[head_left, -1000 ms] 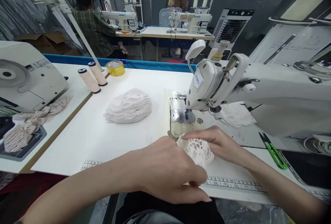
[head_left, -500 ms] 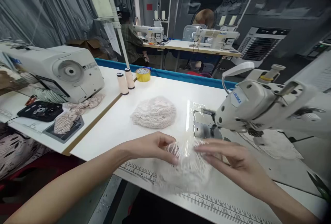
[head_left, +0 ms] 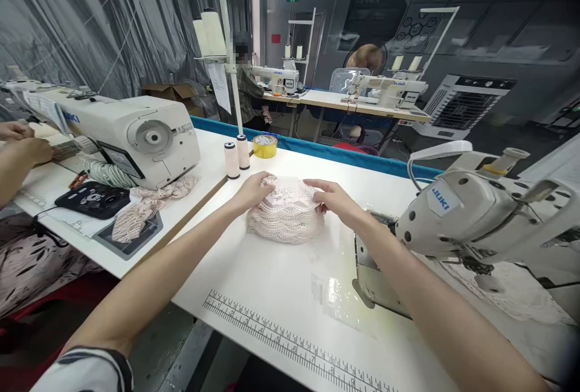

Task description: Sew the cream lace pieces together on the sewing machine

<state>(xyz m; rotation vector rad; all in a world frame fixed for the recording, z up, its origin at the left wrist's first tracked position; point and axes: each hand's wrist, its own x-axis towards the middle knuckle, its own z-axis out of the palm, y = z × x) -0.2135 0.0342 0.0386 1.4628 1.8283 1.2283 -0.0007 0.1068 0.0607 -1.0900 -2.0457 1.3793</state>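
A pale pink stack of lace pieces (head_left: 284, 227) lies on the white sewing table, its scalloped rows facing me. On top of it is one more lace piece (head_left: 290, 191), gripped at both sides. My left hand (head_left: 254, 191) pinches its left edge, the fingertips partly hidden by the fabric. At the right edge, my right hand (head_left: 334, 200) has thumb and fingers closed on the lace, with the index finger stretched along the top.
A sewing machine (head_left: 453, 205) stands on the right, with white lace (head_left: 512, 295) beneath it. Thread spools (head_left: 232, 161) and yellow tape (head_left: 264, 147) stand behind the stack. At left, a co-worker's hands (head_left: 22, 147) are beside another sewing machine (head_left: 145, 135). A printed ruler (head_left: 290, 343) runs along the front edge.
Both hands have moved forward and left from the table's front, carrying the lace piece onto the stack. The view has shifted, and a co-worker's hands now show at left.
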